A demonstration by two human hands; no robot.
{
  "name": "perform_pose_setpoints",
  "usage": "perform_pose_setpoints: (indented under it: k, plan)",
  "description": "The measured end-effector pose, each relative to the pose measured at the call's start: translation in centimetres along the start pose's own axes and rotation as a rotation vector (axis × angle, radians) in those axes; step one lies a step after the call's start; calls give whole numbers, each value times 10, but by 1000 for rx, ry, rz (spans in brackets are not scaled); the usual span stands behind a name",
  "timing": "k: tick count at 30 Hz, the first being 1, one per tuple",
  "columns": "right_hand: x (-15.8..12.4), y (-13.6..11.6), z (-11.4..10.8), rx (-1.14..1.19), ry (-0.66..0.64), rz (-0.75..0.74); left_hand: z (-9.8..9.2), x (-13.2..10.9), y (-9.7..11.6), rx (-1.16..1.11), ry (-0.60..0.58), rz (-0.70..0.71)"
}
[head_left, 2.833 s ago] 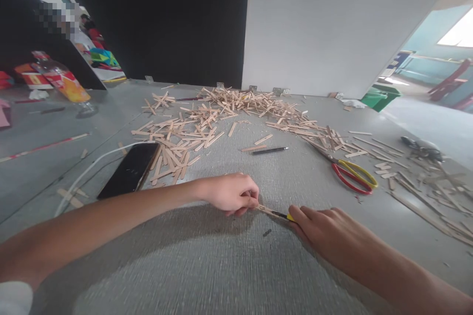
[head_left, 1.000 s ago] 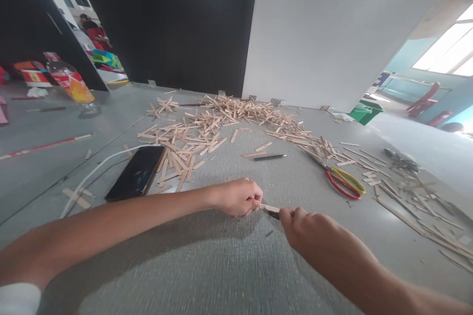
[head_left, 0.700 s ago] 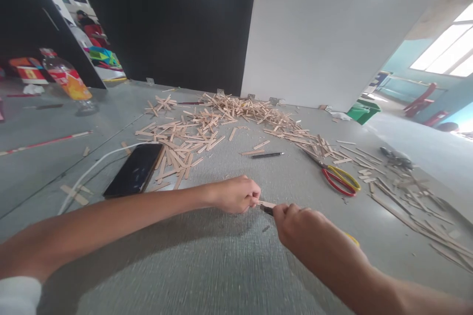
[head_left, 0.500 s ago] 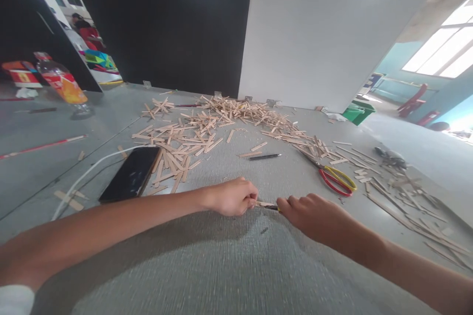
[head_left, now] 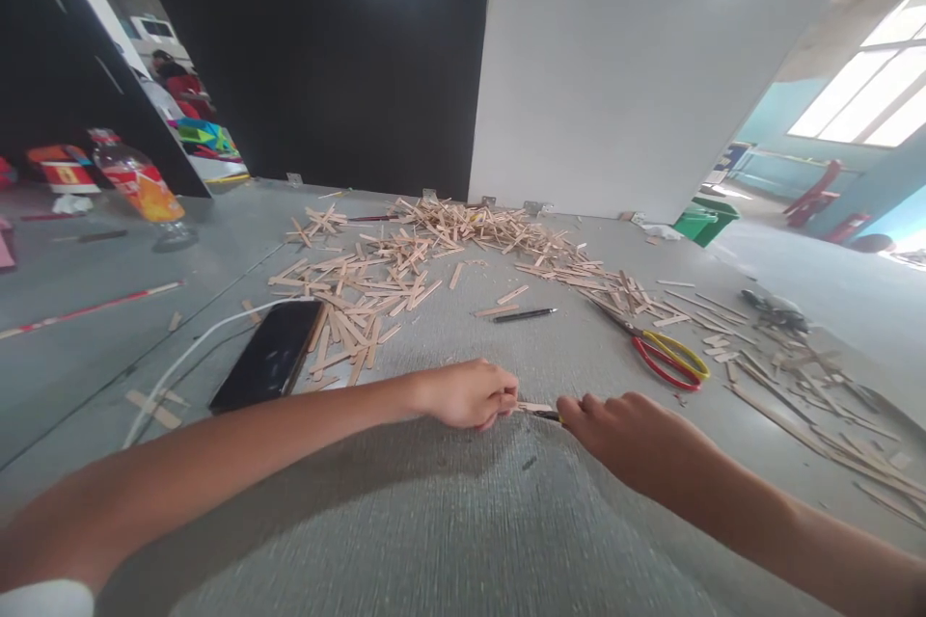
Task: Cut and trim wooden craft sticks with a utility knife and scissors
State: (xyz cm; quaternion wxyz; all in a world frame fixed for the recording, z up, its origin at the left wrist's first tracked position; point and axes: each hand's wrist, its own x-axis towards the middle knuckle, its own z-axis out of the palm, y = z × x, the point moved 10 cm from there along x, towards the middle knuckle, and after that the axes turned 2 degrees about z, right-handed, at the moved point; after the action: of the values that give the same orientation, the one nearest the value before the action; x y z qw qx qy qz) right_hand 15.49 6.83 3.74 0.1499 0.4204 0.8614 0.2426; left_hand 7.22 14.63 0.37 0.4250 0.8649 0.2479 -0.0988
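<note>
My left hand [head_left: 474, 393] is closed low over the table, pinching a flat wooden craft stick [head_left: 533, 406]. Part of the stick is hidden by the fingers. Across from it, my right hand [head_left: 612, 424] wraps round a dark-tipped tool with a yellow handle [head_left: 550, 415]. The tool's tip lies against or just under the stick; most of the handle is hidden in my fist, so its exact kind does not show. A dark pen [head_left: 525, 315] lies just beyond my hands. Scissors with red and yellow handles [head_left: 669, 362] rest beyond my right hand.
A heap of craft sticks [head_left: 470, 227] spreads along the back. A phone [head_left: 271, 357] with a white cable [head_left: 184, 362] lies beyond my left forearm. Cut strips [head_left: 817, 386] are scattered at the right. A bottle [head_left: 141, 188] stands far left. Black and white panels [head_left: 579, 77] rise behind.
The whole view has shifted slightly, so things appear a little lower and further right. Both hands keep their grips, with the stick and tool still together between them.
</note>
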Motion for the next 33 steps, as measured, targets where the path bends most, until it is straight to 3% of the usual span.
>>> perform_pose_setpoints:
  k: [9, 16, 19, 22, 26, 31, 33]
  plan:
    - [8, 5, -1, 33, 78, -98, 10, 1, -19, -120, -232, -43]
    - [13, -24, -21, -72, -44, -19, 1, -2, -1, -107, -101, 68]
    - [15, -25, -22, -53, -44, -72, -2, -4, 7, -85, -63, 116]
    - [15, -10, -6, 21, -50, -164, -1, -5, 6, -69, -51, 117]
    - [17, -3, -7, 2, -24, -105, 2, -3, 4, -28, -39, 119]
    - [20, -42, -20, -246, -297, -130, 2, -3, 8, 40, -23, 148]
    - [19, -43, -21, -242, -311, -125, 1, -3, 9, 61, -17, 150]
